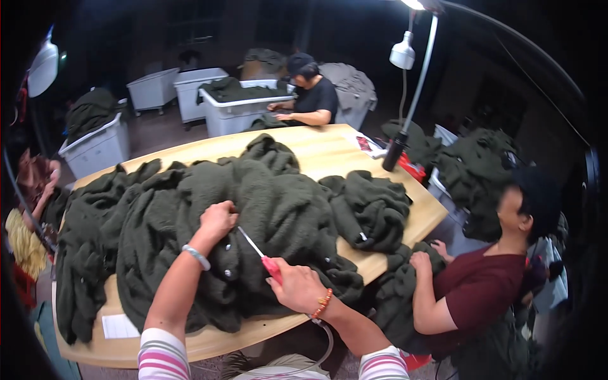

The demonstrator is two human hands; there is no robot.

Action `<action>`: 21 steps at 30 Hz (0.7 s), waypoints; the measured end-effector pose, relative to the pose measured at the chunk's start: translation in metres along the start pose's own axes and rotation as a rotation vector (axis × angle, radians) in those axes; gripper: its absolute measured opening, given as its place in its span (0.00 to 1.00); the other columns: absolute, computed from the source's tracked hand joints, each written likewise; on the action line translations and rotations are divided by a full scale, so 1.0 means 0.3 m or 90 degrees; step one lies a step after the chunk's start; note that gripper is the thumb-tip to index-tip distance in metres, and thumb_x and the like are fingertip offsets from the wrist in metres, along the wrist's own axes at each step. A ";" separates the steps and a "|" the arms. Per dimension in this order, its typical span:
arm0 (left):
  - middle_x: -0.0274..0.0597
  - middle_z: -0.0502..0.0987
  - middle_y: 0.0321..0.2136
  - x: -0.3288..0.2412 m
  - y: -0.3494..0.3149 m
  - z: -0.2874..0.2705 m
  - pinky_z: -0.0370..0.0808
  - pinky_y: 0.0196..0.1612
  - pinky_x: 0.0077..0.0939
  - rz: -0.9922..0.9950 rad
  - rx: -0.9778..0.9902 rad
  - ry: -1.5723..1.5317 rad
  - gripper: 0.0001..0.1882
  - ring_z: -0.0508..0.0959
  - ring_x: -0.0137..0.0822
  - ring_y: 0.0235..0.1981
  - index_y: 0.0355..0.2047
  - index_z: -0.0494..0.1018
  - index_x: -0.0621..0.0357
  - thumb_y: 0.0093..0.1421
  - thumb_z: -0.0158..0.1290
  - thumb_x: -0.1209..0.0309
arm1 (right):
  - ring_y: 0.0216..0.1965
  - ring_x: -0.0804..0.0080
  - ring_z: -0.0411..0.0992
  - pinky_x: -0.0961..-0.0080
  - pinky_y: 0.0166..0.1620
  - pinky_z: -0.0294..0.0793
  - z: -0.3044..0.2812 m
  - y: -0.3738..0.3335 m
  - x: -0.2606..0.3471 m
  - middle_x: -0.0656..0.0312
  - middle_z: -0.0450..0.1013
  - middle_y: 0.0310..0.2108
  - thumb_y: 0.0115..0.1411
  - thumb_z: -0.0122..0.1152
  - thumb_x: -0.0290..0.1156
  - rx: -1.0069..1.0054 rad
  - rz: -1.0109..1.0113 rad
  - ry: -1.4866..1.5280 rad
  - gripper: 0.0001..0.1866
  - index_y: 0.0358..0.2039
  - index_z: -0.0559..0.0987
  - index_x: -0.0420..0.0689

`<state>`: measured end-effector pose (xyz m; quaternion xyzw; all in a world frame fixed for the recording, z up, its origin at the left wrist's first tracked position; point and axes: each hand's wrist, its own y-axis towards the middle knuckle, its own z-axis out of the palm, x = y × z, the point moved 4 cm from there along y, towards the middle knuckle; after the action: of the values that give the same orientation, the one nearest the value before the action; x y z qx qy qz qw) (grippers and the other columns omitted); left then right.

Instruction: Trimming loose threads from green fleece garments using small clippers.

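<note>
A large dark green fleece garment [272, 196] lies bunched across the table before me, with small shiny round fasteners [228, 273] along its edge. My left hand [218, 218] is closed on the fleece near the middle, its fingertips partly hidden. In my right hand [296, 288] is a red-handled tool [273, 267] with a thin metal shaft. The shaft points up and left, its tip just to the right of my left hand, over the fleece. Whether the tip touches the cloth I cannot tell.
The pale wooden table [316, 142] carries another green bundle [373, 212] at right and a white paper [120, 326] near left. A lamp post [415, 88] rises at the right edge. People work at the far side, right and left. White bins [231, 114] of garments stand beyond.
</note>
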<state>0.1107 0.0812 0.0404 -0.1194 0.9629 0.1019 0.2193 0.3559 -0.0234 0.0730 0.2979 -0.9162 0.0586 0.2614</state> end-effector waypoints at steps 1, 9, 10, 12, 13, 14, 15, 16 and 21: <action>0.50 0.81 0.35 0.016 0.001 0.011 0.75 0.45 0.45 0.005 -0.023 -0.005 0.11 0.79 0.50 0.42 0.35 0.79 0.52 0.53 0.55 0.63 | 0.35 0.41 0.75 0.47 0.41 0.73 0.000 -0.001 -0.004 0.44 0.76 0.30 0.60 0.56 0.41 0.003 0.009 -0.005 0.22 0.53 0.69 0.48; 0.33 0.76 0.25 0.133 -0.026 0.029 0.74 0.29 0.20 -0.057 0.053 -0.618 0.07 0.75 0.25 0.24 0.34 0.76 0.63 0.60 0.54 0.71 | 0.33 0.41 0.75 0.50 0.38 0.74 -0.013 -0.023 0.023 0.44 0.77 0.29 0.59 0.58 0.42 0.004 0.010 -0.001 0.21 0.49 0.70 0.47; 0.33 0.75 0.28 0.114 -0.053 0.023 0.74 0.29 0.19 -0.056 0.072 -0.682 0.09 0.75 0.24 0.25 0.39 0.75 0.63 0.61 0.54 0.72 | 0.33 0.41 0.75 0.50 0.38 0.74 -0.017 -0.032 0.011 0.44 0.77 0.29 0.59 0.59 0.42 -0.016 0.006 0.021 0.21 0.50 0.70 0.47; 0.34 0.75 0.32 0.119 -0.119 -0.001 0.75 0.31 0.19 -0.013 0.051 -0.700 0.14 0.75 0.24 0.28 0.45 0.71 0.62 0.60 0.55 0.73 | 0.34 0.42 0.75 0.52 0.38 0.74 0.001 -0.027 0.008 0.44 0.76 0.30 0.59 0.60 0.41 -0.033 -0.004 0.056 0.22 0.52 0.71 0.47; 0.35 0.74 0.33 0.098 -0.161 -0.027 0.75 0.32 0.19 0.034 0.026 -0.645 0.17 0.75 0.24 0.29 0.48 0.70 0.61 0.58 0.57 0.73 | 0.34 0.41 0.75 0.52 0.38 0.74 -0.004 -0.036 0.006 0.44 0.76 0.30 0.59 0.60 0.40 -0.042 -0.003 0.070 0.22 0.52 0.71 0.47; 0.36 0.74 0.33 0.060 -0.204 -0.055 0.75 0.32 0.20 0.091 -0.013 -0.521 0.19 0.75 0.24 0.29 0.48 0.69 0.60 0.56 0.59 0.74 | 0.35 0.41 0.75 0.53 0.39 0.74 -0.009 -0.048 -0.009 0.44 0.76 0.31 0.59 0.60 0.39 -0.044 0.011 0.078 0.23 0.53 0.71 0.46; 0.36 0.74 0.33 0.032 -0.250 -0.085 0.76 0.33 0.20 0.143 -0.051 -0.394 0.21 0.75 0.24 0.29 0.49 0.69 0.59 0.55 0.60 0.74 | 0.35 0.42 0.75 0.54 0.39 0.74 -0.011 -0.059 -0.010 0.45 0.76 0.31 0.59 0.60 0.38 -0.032 0.014 0.062 0.23 0.53 0.71 0.46; 0.38 0.74 0.32 0.030 -0.272 -0.080 0.76 0.33 0.22 0.140 -0.025 -0.389 0.23 0.75 0.26 0.28 0.48 0.69 0.58 0.52 0.62 0.75 | 0.35 0.42 0.75 0.54 0.39 0.74 -0.012 -0.071 -0.009 0.45 0.76 0.31 0.58 0.61 0.38 -0.024 0.010 0.060 0.23 0.53 0.71 0.46; 0.44 0.75 0.30 0.068 -0.249 -0.047 0.76 0.36 0.30 0.164 -0.091 -0.216 0.20 0.77 0.37 0.28 0.43 0.73 0.60 0.49 0.63 0.73 | 0.34 0.41 0.75 0.53 0.39 0.74 0.005 -0.092 0.040 0.44 0.77 0.31 0.58 0.61 0.39 0.007 -0.022 0.049 0.24 0.53 0.71 0.45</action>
<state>0.1075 0.0028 0.0330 0.0078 0.9098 0.2160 0.3544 0.3630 -0.0525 0.0766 0.3129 -0.8999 0.0704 0.2954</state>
